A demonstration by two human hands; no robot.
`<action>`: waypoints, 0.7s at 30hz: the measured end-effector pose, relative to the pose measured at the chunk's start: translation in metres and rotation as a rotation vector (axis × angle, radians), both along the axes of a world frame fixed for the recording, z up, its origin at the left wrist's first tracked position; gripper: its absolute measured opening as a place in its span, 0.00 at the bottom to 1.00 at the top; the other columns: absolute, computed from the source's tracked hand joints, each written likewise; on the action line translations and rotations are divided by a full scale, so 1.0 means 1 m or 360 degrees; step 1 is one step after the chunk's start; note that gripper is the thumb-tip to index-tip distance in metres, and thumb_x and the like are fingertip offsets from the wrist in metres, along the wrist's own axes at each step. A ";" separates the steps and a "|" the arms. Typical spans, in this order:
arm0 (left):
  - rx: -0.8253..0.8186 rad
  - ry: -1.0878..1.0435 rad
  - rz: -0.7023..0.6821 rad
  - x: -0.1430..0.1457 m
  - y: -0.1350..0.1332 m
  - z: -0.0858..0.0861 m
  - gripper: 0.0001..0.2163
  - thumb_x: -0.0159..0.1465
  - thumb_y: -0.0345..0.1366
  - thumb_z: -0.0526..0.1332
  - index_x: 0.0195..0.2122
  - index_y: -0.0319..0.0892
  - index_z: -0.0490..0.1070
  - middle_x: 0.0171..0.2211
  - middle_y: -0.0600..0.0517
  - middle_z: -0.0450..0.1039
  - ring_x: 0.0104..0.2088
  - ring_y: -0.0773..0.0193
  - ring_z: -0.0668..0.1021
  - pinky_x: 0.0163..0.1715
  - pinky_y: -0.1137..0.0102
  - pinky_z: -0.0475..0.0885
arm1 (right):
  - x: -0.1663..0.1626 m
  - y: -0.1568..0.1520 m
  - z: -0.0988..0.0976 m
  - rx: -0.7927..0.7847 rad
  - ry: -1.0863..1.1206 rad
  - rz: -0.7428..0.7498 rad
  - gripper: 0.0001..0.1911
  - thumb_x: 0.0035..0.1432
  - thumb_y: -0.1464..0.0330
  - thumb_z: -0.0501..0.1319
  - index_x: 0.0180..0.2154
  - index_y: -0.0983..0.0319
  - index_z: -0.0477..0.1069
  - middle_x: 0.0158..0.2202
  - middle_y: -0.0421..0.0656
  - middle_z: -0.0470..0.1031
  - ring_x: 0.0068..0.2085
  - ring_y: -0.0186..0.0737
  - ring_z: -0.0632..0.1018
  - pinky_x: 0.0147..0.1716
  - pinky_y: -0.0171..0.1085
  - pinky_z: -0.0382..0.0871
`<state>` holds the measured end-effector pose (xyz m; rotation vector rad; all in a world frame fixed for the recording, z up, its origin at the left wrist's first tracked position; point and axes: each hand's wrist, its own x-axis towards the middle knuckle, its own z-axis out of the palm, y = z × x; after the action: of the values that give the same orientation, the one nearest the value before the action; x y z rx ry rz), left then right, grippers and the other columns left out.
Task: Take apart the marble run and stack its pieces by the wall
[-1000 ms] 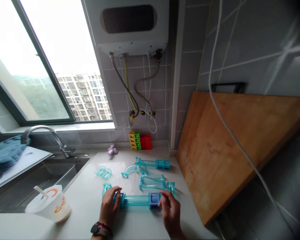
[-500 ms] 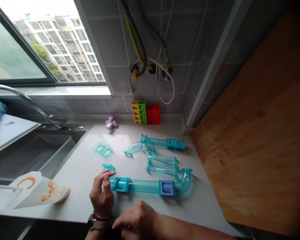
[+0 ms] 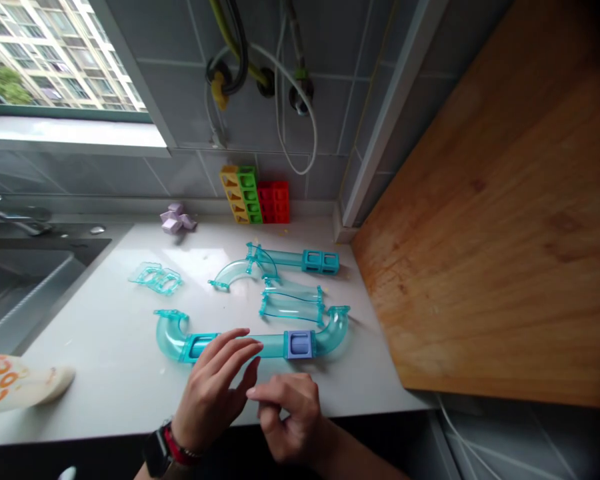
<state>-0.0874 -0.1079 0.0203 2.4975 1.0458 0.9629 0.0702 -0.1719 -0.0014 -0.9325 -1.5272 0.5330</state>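
Observation:
My left hand [image 3: 219, 383], a dark watch and red band at its wrist, hovers with fingers stretched over the near side of a joined turquoise toy tube [image 3: 273, 346]. It partly covers that tube and holds nothing. Close to its thumb is my right hand [image 3: 290, 413], index finger extended, the others loosely bent, nothing seen in it. Turquoise elbow pieces [image 3: 170, 337] curve up at both tube ends. A purple square connector [image 3: 299, 344] sits near the right end. Behind lie two straight clear tube pieces [image 3: 293, 308] and a curved one [image 3: 235, 269].
Flat turquoise frames [image 3: 157, 278] and a purple piece [image 3: 177, 219] lie left on the counter [image 3: 115, 373]. Yellow, green and red blocks [image 3: 253, 195] stand against the wall. A paper cup [image 3: 20, 383] is at left, beside the sink [image 3: 35, 287]; a wooden board [image 3: 500, 253] leans at right.
The view has shifted right and down. My left hand has moved right from the tube's left elbow to over its middle, and my right hand has come up beside it.

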 end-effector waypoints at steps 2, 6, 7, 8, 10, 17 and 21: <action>-0.0049 0.0137 -0.0078 0.011 -0.002 -0.003 0.20 0.66 0.29 0.62 0.59 0.50 0.70 0.52 0.46 0.78 0.59 0.49 0.75 0.55 0.52 0.75 | 0.017 -0.005 0.005 -0.0044 0.0022 -0.0030 0.17 0.61 0.77 0.54 0.48 0.57 0.74 0.27 0.39 0.78 0.24 0.35 0.77 0.29 0.34 0.74; -0.0103 0.0399 -0.0150 0.026 0.001 -0.009 0.27 0.66 0.37 0.63 0.66 0.49 0.63 0.60 0.43 0.72 0.64 0.45 0.70 0.60 0.49 0.71 | 0.047 -0.002 0.004 -0.0182 0.0002 -0.0249 0.17 0.64 0.76 0.56 0.50 0.56 0.75 0.28 0.40 0.78 0.28 0.37 0.78 0.32 0.37 0.75; -0.0105 0.0445 -0.0152 0.029 0.004 -0.009 0.28 0.66 0.39 0.64 0.67 0.49 0.62 0.61 0.43 0.71 0.64 0.45 0.70 0.60 0.49 0.70 | 0.054 -0.001 0.003 -0.0206 -0.0028 -0.0310 0.16 0.64 0.75 0.56 0.50 0.56 0.75 0.29 0.40 0.78 0.29 0.38 0.79 0.34 0.38 0.75; -0.0112 0.0484 -0.0157 0.031 0.006 -0.009 0.30 0.65 0.41 0.65 0.67 0.49 0.61 0.61 0.43 0.71 0.63 0.44 0.70 0.60 0.49 0.70 | 0.060 0.001 0.002 -0.0217 -0.0068 -0.0362 0.16 0.65 0.75 0.56 0.50 0.57 0.75 0.31 0.42 0.78 0.32 0.40 0.79 0.35 0.39 0.76; -0.0138 0.0548 -0.0177 0.037 0.012 -0.009 0.33 0.64 0.44 0.67 0.68 0.49 0.59 0.62 0.43 0.70 0.61 0.44 0.72 0.58 0.50 0.70 | 0.072 0.003 0.000 -0.0216 -0.0156 -0.0449 0.15 0.65 0.74 0.56 0.49 0.58 0.76 0.35 0.45 0.78 0.36 0.43 0.79 0.37 0.41 0.76; -0.0209 0.0686 -0.0272 0.057 0.019 -0.011 0.33 0.61 0.43 0.71 0.66 0.49 0.61 0.57 0.45 0.74 0.53 0.47 0.78 0.50 0.53 0.74 | 0.094 -0.004 -0.009 -0.0604 -0.0158 -0.0636 0.11 0.67 0.67 0.58 0.47 0.59 0.76 0.30 0.41 0.77 0.27 0.38 0.75 0.29 0.35 0.70; -0.0213 0.0684 -0.0262 0.062 0.020 -0.012 0.26 0.63 0.39 0.69 0.62 0.49 0.65 0.51 0.47 0.77 0.47 0.50 0.80 0.44 0.57 0.76 | 0.101 -0.011 -0.017 -0.0754 -0.0097 -0.0665 0.09 0.67 0.64 0.58 0.41 0.60 0.75 0.20 0.35 0.68 0.20 0.35 0.69 0.21 0.33 0.62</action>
<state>-0.0250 -0.0882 0.0080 2.6850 0.9571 0.3021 0.1713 -0.1832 -0.0182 -1.6016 -1.2254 0.5730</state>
